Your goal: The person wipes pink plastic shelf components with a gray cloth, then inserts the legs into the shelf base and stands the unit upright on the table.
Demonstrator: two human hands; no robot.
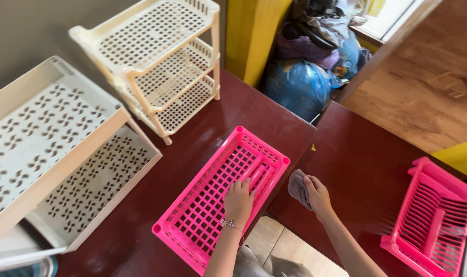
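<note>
Right now: left hand flat on pink basket, right hand gripping grey cloth.
Basket's long axis runs 7-to-1 o'clock on tabletop; cloth sits just past its rim at 3 o'clock, right hand nearer; left fingers spread, holding nothing.

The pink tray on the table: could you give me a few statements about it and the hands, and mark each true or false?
1. The left hand rests flat on the pink tray. True.
2. The right hand holds a yellow sponge. False: it grips a grey cloth.
3. The grey cloth lies inside the pink tray. False: it is beside the tray, on the dark red table.
4. A second pink rack sits at the far right. True.
5. A cream three-tier shelf stands beyond the pink tray. True.
</note>
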